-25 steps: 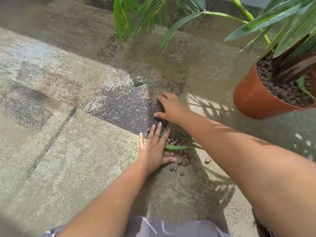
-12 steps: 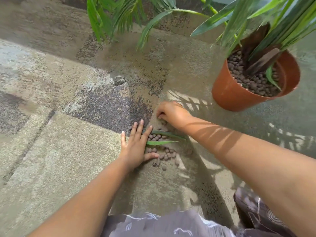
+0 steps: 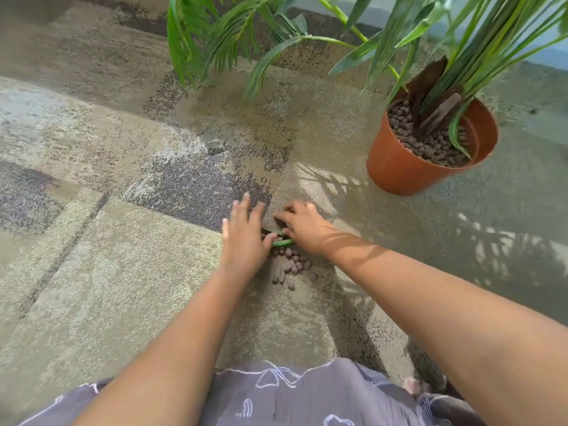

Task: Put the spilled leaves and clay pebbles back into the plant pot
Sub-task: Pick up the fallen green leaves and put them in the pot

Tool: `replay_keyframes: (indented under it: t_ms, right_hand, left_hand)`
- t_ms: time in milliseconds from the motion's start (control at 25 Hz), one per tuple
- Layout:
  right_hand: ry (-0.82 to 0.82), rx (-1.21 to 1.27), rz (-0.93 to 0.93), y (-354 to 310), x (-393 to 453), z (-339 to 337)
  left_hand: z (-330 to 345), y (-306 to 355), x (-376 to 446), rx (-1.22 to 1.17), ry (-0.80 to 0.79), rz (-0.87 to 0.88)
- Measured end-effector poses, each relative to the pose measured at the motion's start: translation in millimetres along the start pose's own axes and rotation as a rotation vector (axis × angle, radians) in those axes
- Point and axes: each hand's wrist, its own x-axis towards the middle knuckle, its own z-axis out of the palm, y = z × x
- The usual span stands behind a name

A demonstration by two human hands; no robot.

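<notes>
Plant pot [image 3: 396, 167]: carpet [image 3: 123, 287] between it and the spilled clay pebbles [image 3: 292, 265] lies bare and passable. Palm fronds [image 3: 233, 35] overhang the carpet left of the pot; stems and bark crowd its mouth, leaving pebble surface reachable along the near rim. Both hands flank the spill.

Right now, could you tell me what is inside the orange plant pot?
The plant pot holds brown clay pebbles around the plant's dark stem base. Whatever lies beneath the pebbles is covered.
</notes>
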Motion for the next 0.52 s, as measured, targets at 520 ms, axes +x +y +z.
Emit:
replay_keyframes:
  t_ms: [520]
  right_hand:
    - [0.004, 0.103, 0.141, -6, -13, -8]
  left_hand:
    - [4, -4, -25, -0.003, -0.026, -0.006]
